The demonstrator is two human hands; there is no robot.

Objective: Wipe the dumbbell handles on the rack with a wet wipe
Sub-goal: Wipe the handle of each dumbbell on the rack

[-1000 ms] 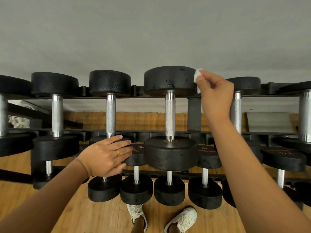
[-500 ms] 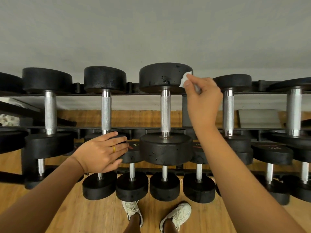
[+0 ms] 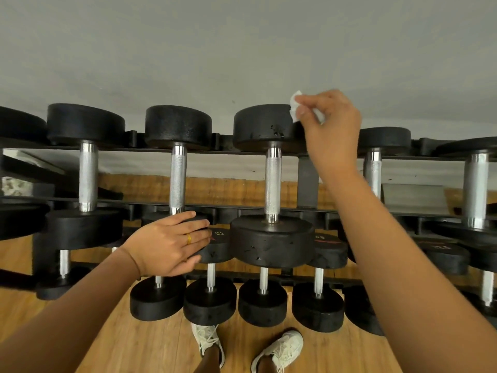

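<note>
Black dumbbells with knurled steel handles lie in rows on a black rack. My right hand pinches a crumpled white wet wipe against the far head of the middle top-row dumbbell, whose handle is bare. My left hand rests with straight fingers on the near head of the dumbbell to its left, whose handle shows above my fingers. More top-row handles stand at the left and right.
A lower tier holds several smaller dumbbells near my white shoes. The floor is wood planks. A grey wall rises right behind the rack. A large dumbbell handle sits at the far right.
My right hand has lifted the wipe slightly up along the far head's right edge. The view has shifted a little; my left hand stays on the same dumbbell head.
</note>
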